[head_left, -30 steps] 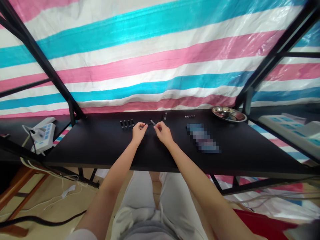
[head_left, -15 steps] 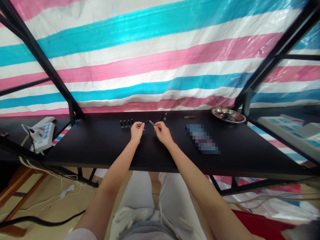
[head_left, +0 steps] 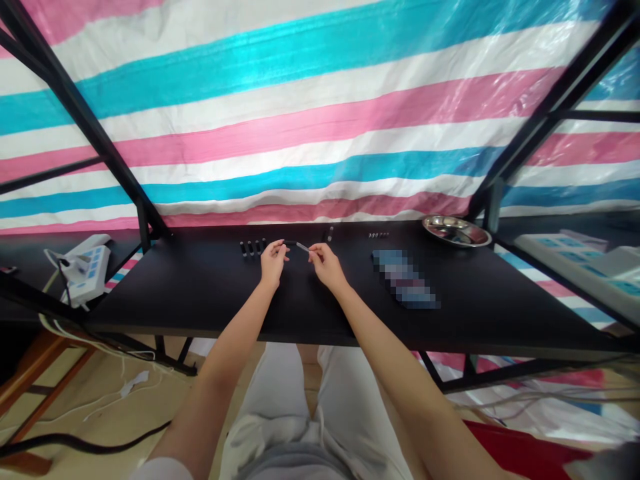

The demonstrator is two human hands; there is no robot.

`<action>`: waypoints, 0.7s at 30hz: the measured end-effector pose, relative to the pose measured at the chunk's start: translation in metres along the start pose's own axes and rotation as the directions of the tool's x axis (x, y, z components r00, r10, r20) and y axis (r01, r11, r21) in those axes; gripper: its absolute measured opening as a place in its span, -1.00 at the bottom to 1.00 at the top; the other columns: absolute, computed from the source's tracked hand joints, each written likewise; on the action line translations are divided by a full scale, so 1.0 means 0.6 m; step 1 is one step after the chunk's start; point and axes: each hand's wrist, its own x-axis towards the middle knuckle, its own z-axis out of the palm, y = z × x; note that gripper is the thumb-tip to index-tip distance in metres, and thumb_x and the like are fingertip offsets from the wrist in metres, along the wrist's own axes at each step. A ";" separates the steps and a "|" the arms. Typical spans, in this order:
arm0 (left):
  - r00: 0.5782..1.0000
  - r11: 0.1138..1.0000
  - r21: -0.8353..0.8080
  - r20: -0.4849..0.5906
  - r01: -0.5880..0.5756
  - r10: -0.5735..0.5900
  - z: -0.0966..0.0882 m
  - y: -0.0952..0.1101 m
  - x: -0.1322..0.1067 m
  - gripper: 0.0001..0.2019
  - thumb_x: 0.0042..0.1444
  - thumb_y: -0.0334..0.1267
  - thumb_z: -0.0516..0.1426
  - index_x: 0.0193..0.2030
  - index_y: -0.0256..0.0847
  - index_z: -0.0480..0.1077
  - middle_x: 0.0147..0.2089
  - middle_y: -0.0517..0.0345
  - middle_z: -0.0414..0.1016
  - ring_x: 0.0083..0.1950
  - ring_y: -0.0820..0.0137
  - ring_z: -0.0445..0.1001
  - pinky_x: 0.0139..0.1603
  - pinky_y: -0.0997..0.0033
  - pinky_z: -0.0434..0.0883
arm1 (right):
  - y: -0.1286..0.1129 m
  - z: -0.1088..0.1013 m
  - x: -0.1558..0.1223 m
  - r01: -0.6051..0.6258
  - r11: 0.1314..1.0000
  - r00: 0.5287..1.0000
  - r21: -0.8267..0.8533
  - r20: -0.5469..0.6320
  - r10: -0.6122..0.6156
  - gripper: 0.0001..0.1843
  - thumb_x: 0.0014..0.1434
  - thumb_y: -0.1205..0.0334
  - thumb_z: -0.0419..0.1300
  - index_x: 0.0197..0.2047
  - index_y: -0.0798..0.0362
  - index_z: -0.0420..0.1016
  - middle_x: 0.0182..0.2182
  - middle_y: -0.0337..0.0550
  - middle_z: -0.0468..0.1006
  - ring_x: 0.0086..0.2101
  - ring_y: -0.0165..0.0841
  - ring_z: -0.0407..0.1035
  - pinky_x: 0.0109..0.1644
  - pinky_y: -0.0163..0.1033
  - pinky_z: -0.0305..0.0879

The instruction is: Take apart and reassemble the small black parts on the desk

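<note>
- Head view: the left hand (head_left: 273,265) pinches a slim dark piece (head_left: 291,243); the right hand (head_left: 327,265) pinches a slim pale stick (head_left: 303,247).
- Both pieces sit between the hands over the black table (head_left: 190,287), tips close; contact is unclear.
- Light grips, steady wrists and aligned tips should serve best.
- The stick looks straight and greyish; the dark piece blends into the tabletop.

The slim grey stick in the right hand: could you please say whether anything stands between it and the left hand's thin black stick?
Nothing visible does: the slim grey stick in the right hand and the thin black stick in the left hand meet or nearly meet; I cannot tell which.
</note>
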 end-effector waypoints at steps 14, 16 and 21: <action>0.994 0.997 -0.075 0.109 0.023 -0.015 -0.002 0.001 -0.002 -0.59 -0.02 -0.25 0.10 0.01 -0.28 0.30 -0.47 0.19 0.44 -0.57 0.56 0.33 -0.54 0.54 0.19 | 0.008 0.003 0.001 -0.026 0.996 0.999 0.090 0.022 0.024 -0.76 0.13 0.04 0.00 -0.24 0.03 0.26 -0.51 -0.25 0.40 -0.49 -0.41 0.30 -0.32 -0.25 0.24; 0.995 0.997 -0.077 0.100 0.029 -0.021 -0.002 0.002 -0.001 -0.62 -0.01 -0.25 0.09 -0.01 -0.28 0.31 -0.47 0.19 0.44 -0.57 0.56 0.33 -0.54 0.54 0.20 | 0.009 0.003 0.001 -0.028 0.994 0.999 0.105 0.020 0.026 -0.76 0.12 0.05 0.00 -0.25 0.03 0.25 -0.52 -0.26 0.40 -0.49 -0.41 0.29 -0.33 -0.25 0.23; 0.996 0.998 -0.058 0.087 0.003 0.002 -0.002 0.006 -0.002 -0.66 0.00 -0.28 0.07 -0.04 -0.27 0.35 -0.46 0.19 0.44 -0.57 0.56 0.34 -0.53 0.54 0.21 | 0.009 0.003 0.002 -0.039 0.993 0.999 0.115 0.019 0.037 -0.79 0.12 0.08 0.01 -0.26 0.03 0.24 -0.52 -0.26 0.38 -0.50 -0.42 0.27 -0.33 -0.25 0.22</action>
